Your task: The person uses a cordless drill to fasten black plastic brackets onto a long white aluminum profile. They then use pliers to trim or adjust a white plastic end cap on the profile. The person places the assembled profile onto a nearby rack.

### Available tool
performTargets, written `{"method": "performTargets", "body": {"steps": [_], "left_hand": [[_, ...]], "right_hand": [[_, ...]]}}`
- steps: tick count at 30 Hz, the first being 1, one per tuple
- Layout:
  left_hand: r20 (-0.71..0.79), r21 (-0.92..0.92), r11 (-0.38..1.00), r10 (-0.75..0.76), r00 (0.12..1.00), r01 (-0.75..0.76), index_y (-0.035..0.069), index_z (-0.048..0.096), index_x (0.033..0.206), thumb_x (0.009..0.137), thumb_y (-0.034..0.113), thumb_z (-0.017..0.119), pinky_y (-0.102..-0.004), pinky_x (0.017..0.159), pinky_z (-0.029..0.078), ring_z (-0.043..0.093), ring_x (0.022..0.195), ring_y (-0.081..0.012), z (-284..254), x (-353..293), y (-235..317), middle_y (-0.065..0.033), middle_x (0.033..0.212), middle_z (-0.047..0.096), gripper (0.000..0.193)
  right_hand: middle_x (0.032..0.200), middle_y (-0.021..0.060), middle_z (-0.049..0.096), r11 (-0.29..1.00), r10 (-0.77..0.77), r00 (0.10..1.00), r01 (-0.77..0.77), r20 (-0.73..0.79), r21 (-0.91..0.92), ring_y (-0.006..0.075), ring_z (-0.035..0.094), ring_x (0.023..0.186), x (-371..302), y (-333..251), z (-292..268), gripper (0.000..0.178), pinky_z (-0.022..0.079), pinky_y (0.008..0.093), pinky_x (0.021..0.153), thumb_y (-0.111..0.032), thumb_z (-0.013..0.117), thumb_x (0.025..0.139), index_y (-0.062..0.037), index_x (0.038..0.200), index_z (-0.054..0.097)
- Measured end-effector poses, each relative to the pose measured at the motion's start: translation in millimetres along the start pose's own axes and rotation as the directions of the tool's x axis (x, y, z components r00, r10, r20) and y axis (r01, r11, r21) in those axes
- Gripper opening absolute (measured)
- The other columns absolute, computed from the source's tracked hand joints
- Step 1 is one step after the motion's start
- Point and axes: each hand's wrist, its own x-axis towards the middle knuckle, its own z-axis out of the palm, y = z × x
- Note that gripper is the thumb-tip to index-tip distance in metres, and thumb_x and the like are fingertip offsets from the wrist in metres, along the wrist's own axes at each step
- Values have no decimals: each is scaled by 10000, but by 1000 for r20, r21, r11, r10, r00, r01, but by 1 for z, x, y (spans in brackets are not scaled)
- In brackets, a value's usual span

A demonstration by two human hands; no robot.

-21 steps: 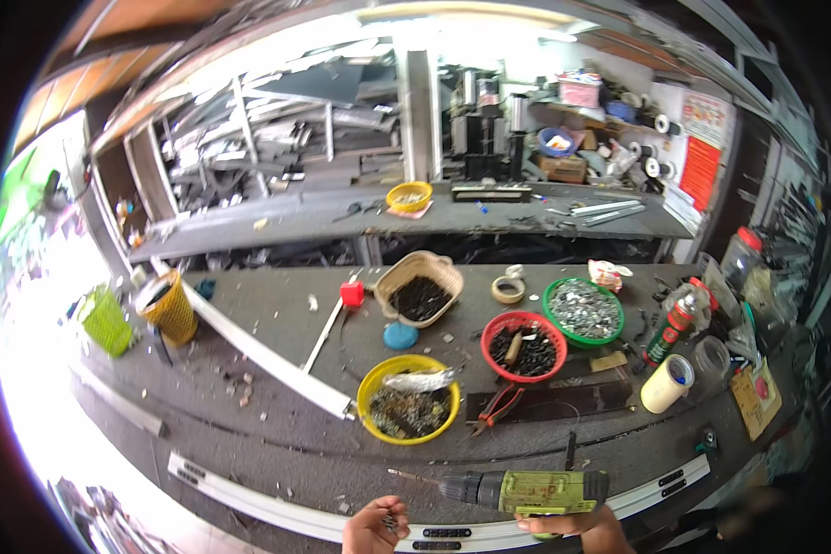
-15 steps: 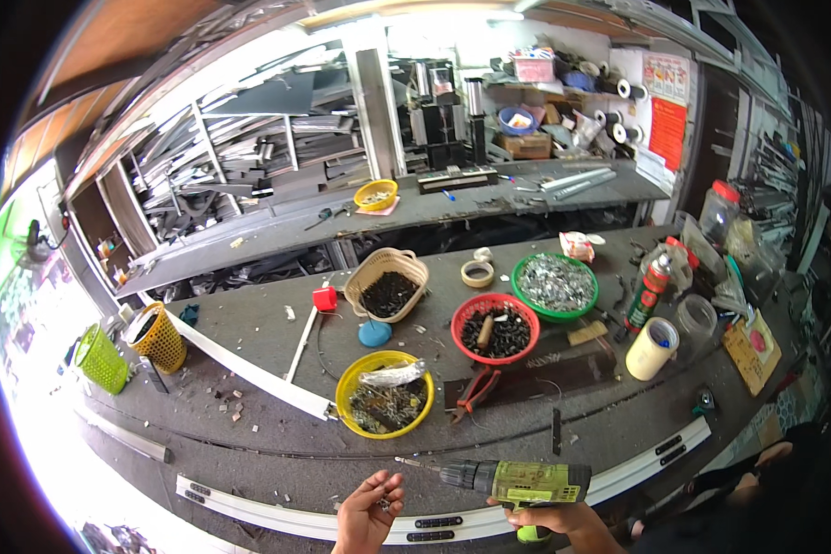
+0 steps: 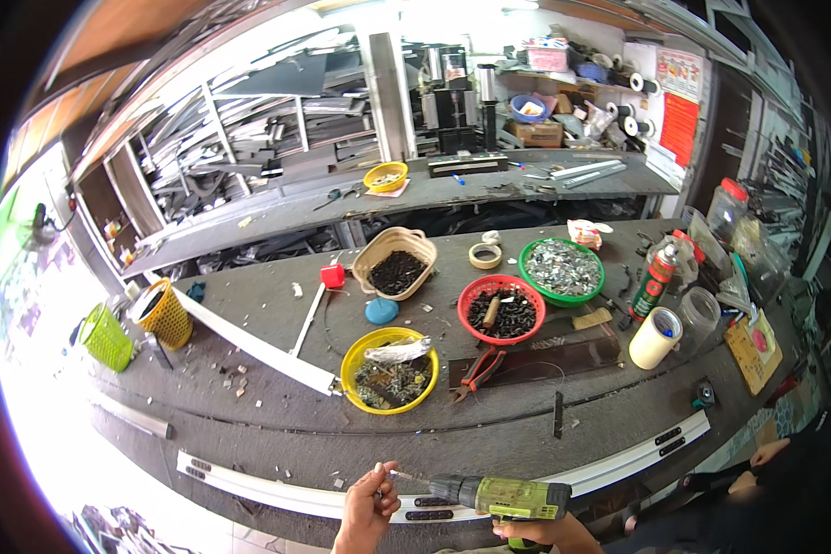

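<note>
My right hand [image 3: 537, 530] is wrapped round the grip of a green and black cordless drill [image 3: 517, 499], which lies level with its long bit pointing left. My left hand [image 3: 371, 506] is closed beside the tip of the bit, thumb and forefinger pinched right at it. Whatever small thing those fingers hold is too small to make out. Beneath both hands a long white metal profile [image 3: 277, 487] runs along the near edge of the bench, with black oval inserts [image 3: 430, 514] set in it. The hands and drill hide part of its middle.
Beyond lie a yellow basket [image 3: 345, 379] of small hardware, red-handled pliers [image 3: 480, 374], a red basket [image 3: 462, 309] of black pieces and a green basket [image 3: 563, 301] of metal bits. A spray can [image 3: 654, 282] and tape roll [image 3: 654, 340] stand right. Another person's hand [image 3: 769, 451] shows far right.
My left fingers have come up to the tip of the drill bit and pinch there. The drill has shifted slightly left and down. The view has tilted a little.
</note>
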Motion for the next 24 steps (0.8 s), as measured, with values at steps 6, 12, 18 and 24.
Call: {"method": "performTargets", "body": {"steps": [6, 12, 18, 24], "left_hand": [[120, -194, 981, 45, 992, -21, -95, 516, 1461, 1055, 122, 572, -278, 612, 433, 517, 742, -132, -1, -16, 6, -41, 960, 632, 464], [53, -41, 995, 91, 994, -89, -54, 564, 1435, 1091, 87, 541, -276, 671, 491, 611, 795, -143, -6, -24, 5, -102, 1164, 702, 372], [103, -100, 987, 133, 986, -122, -29, 560, 1438, 1127, 139, 498, -270, 632, 490, 616, 781, -141, -16, -32, 0, -135, 1261, 702, 359], [57, -100, 990, 107, 993, -101, -9, 667, 1329, 1092, 195, 624, -247, 616, 431, 539, 735, -91, -23, -33, -13, -46, 1063, 709, 316]], "right_hand": [[1052, 40, 736, 942, -179, 981, 151, -71, -299, 199, 698, 927, 6, 6, 5, 343, 573, 371, 799, -102, 814, 882, -87, 1210, 716], [1010, 55, 735, 928, -145, 989, 129, -22, -351, 187, 685, 834, 3, -9, 17, 286, 566, 371, 758, -71, 788, 877, -54, 1152, 713], [969, 78, 741, 987, -91, 989, 74, -115, -144, 215, 694, 800, -19, -21, 40, 272, 555, 386, 735, -70, 780, 862, -41, 1124, 715], [978, 79, 745, 974, -77, 993, 55, -95, -219, 207, 697, 817, -22, -23, 42, 288, 558, 379, 748, -68, 781, 858, -36, 1136, 714]]}}
